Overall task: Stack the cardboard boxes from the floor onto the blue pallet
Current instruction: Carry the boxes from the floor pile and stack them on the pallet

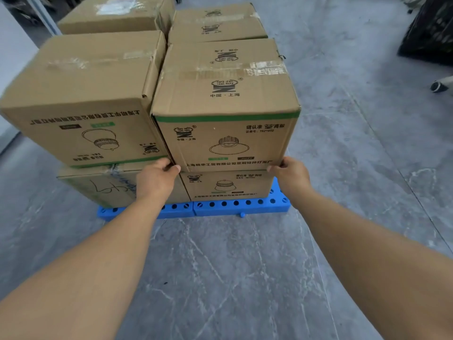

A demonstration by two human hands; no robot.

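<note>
At far left, pale wall panel (pixel 14 60) runs alongside the stack. Next to it, top-left box (pixel 81 99), upper tier, print upside down w/ lamp drawing on near face; it sits on lower-left box (pixel 98 186), which has handwritten scrawl + tape on its front. Behind, rear-left box (pixel 115 14) w/ white label on top. Blue pallet (pixel 235 207) under everything, flat on grey marbled floor (pixel 232 278), row of round holes along near edge. Left hand (pixel 157 179) at bottom-left corner of front box (pixel 225 106), thumb against its near face, fingers curled under/around the corner — gripping it. Front box is upper tier, near-right spot of pallet, green stripe along top front edge, lamp drawing + logo upright, tape strip across lid; touching top-left box along their shared side, slightly skewed to it. It rests on lower-right box (pixel 228 185), same print. Behind it, rear-right box (pixel 215 23), taped lid. Right hand (pixel 290 174) at bottom-right corner of front box, fingers hooked on the lower edge, gripping. Far right: dark black bag (pixel 431 33) on floor, well apart from pallet; small dark object (pixel 440 85) near it, can't tell what.
</note>
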